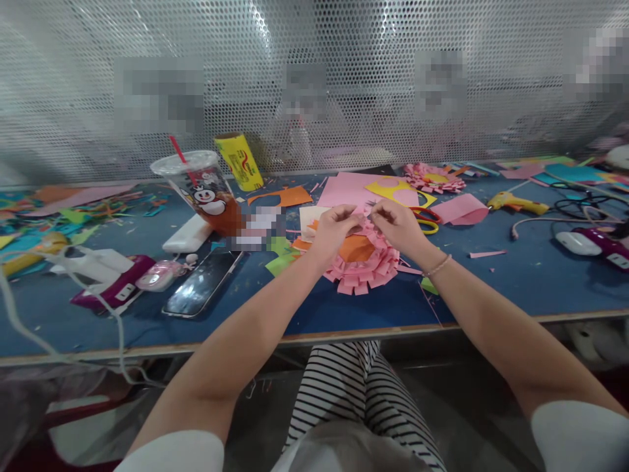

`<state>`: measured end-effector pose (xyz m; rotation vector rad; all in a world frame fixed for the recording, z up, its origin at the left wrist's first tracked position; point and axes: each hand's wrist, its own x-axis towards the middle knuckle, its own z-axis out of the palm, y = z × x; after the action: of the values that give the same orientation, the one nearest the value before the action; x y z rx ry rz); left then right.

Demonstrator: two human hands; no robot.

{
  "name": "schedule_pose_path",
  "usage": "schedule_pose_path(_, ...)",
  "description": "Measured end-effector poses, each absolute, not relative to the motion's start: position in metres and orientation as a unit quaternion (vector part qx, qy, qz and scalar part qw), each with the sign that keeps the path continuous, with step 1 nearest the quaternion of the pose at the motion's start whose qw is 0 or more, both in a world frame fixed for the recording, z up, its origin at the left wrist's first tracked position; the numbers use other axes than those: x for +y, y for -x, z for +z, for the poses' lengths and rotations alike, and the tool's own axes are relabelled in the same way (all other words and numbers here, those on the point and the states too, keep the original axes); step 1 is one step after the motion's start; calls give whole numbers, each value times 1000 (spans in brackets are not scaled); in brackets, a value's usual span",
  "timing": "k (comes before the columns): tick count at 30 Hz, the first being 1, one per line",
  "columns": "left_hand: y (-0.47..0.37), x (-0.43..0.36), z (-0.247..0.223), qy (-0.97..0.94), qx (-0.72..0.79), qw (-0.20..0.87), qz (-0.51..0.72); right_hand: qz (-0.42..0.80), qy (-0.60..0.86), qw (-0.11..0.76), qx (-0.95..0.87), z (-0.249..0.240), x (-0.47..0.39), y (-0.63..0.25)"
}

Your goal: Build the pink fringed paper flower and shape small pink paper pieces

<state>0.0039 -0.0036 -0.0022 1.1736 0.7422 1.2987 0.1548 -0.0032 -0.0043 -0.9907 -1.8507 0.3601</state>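
Note:
A pink paper flower (354,283) with layered, fringed petals and an orange centre (357,249) lies on the blue table in front of me. My left hand (337,229) is closed in a pinch on its petals at the far left rim. Across from it, my right hand (397,224) pinches the petals at the far right rim, fingertips pressed together. The far edge of the flower is partly hidden behind both hands. Beside my right hand, scissors with red and yellow handles (431,227) lie partly covered.
At left stand a drink cup (209,196) and a yellow tube (240,162); a phone (202,283) lies nearer. Behind the hands are pink paper (339,189) and a second flower (435,178). A yellow glue gun (518,202) and cables are at right. A perforated metal panel (344,39) backs the table.

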Motion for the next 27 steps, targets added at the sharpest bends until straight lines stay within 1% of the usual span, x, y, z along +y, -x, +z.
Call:
schedule_pose_path(5, -3, -1, -4, -494, 311, 589, 558, 136, 382, 522, -750, -10, 4, -157)
schedule_pose_path(11, -3, -1, -5, -517, 307, 583, 546, 192, 376, 545, -725, -9, 3, -155)
schedule_pose_path(19, -2, -2, -5, -570, 309, 524, 552, 214, 380, 549, -713, -2, -2, -155)
schedule_pose_path(27, 1, 1, -5, -620, 314, 413, 589, 273, 358, 565, -692, 1, -5, -152)
